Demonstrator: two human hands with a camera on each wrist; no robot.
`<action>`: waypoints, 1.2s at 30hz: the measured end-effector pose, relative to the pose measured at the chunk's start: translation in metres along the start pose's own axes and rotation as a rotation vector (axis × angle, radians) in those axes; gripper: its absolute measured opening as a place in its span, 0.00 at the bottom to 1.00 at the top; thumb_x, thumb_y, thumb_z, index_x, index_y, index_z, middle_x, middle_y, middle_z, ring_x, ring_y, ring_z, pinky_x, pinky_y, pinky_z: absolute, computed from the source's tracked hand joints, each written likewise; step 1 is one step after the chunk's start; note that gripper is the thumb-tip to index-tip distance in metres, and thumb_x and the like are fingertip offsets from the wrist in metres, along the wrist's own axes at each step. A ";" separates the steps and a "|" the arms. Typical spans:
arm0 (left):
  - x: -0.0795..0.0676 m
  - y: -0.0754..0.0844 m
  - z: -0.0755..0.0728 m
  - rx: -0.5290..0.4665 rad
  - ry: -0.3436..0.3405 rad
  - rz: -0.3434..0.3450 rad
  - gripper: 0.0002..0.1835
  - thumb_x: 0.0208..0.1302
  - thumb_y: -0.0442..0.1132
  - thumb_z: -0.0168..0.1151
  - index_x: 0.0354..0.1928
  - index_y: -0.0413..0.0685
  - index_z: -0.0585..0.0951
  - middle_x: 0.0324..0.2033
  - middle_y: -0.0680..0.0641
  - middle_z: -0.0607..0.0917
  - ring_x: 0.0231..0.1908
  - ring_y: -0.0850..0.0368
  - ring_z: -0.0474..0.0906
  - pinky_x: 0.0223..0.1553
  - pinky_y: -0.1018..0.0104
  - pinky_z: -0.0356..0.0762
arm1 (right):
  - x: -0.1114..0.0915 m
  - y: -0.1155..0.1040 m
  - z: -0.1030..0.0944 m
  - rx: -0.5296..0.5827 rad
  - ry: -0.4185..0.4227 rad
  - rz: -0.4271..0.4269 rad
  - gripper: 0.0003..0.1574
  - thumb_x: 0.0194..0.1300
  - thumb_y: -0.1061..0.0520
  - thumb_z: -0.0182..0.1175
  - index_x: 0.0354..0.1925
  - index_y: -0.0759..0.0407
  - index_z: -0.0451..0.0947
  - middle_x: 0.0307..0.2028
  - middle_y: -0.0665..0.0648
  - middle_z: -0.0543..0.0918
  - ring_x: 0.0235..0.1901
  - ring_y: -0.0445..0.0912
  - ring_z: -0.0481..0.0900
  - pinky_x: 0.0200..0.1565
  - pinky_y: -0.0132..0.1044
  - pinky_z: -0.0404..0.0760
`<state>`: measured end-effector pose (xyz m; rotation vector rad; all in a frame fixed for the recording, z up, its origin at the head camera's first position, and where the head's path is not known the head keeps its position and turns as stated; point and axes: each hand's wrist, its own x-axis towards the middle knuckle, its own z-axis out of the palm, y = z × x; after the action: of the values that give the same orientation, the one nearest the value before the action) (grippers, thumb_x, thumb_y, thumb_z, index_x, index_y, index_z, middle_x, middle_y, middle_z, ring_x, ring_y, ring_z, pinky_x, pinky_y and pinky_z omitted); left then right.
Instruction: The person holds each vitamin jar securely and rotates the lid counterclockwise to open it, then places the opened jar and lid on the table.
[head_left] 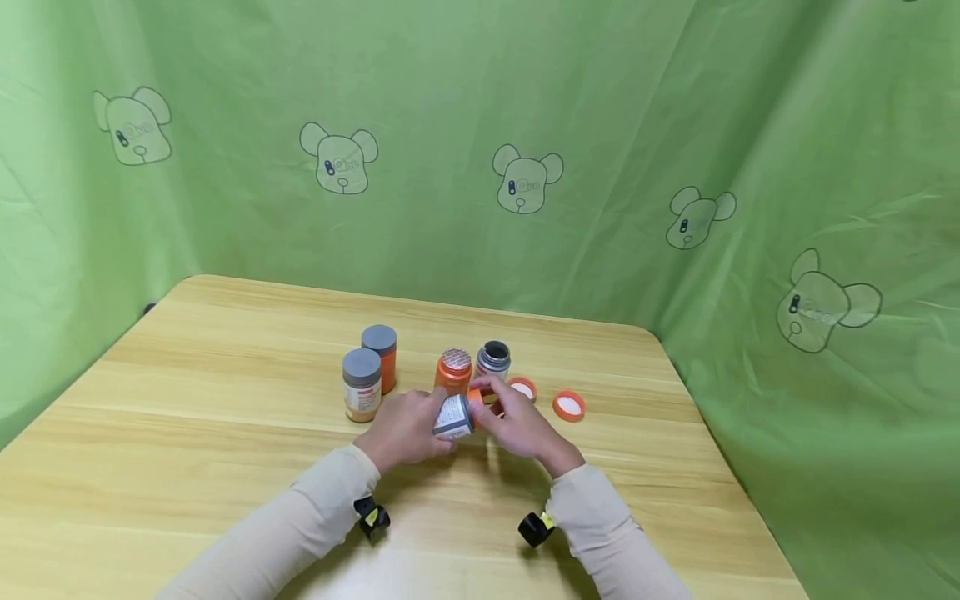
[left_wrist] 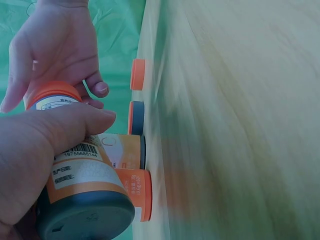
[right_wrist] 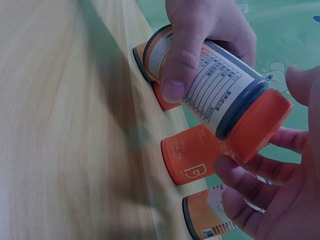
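My left hand (head_left: 408,425) grips a dark grey pill bottle (head_left: 453,418) with a white label, held tilted over the table. An orange cap (right_wrist: 262,125) sits on the bottle's mouth, towards my right hand (head_left: 517,419). In the right wrist view, the right fingers (right_wrist: 250,182) lie loosely bent beside the cap and the thumb stands apart from it. The left thumb (left_wrist: 82,125) presses across the label. Just behind the hands stand an orange bottle (head_left: 453,369) with a foil-covered mouth and a grey bottle (head_left: 492,357) with an uncovered dark mouth.
Two bottles with grey lids, one pale-labelled bottle (head_left: 362,387) and one orange bottle (head_left: 387,362), stand left of the hands. Two orange caps with white liners lie to the right, a nearer-in cap (head_left: 523,387) and an outer cap (head_left: 569,406). Green curtain (head_left: 450,242) surrounds the wooden table (head_left: 225,400).
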<state>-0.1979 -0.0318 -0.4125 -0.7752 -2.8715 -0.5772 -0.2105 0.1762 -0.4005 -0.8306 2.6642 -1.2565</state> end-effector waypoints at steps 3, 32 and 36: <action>0.000 0.001 0.000 -0.001 -0.007 -0.002 0.31 0.46 0.55 0.76 0.46 0.45 0.75 0.30 0.47 0.81 0.28 0.57 0.76 0.27 0.64 0.74 | 0.000 0.001 0.000 -0.015 0.011 0.003 0.25 0.74 0.47 0.50 0.59 0.62 0.68 0.50 0.63 0.78 0.39 0.49 0.77 0.41 0.41 0.76; 0.001 0.005 -0.005 0.013 -0.012 -0.007 0.32 0.46 0.55 0.76 0.47 0.46 0.75 0.32 0.47 0.82 0.29 0.57 0.77 0.30 0.64 0.75 | 0.000 -0.004 0.001 0.027 0.029 0.062 0.24 0.74 0.49 0.52 0.60 0.62 0.67 0.51 0.64 0.77 0.40 0.52 0.78 0.42 0.42 0.78; 0.001 0.005 -0.006 0.005 -0.019 -0.012 0.31 0.47 0.54 0.77 0.48 0.46 0.75 0.32 0.46 0.82 0.30 0.57 0.77 0.31 0.64 0.76 | -0.001 -0.004 -0.001 0.052 0.015 0.045 0.24 0.73 0.52 0.53 0.60 0.63 0.67 0.53 0.67 0.75 0.38 0.52 0.78 0.40 0.42 0.78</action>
<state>-0.1965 -0.0291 -0.4053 -0.7678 -2.8957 -0.5666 -0.2085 0.1753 -0.3972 -0.7536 2.6337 -1.3208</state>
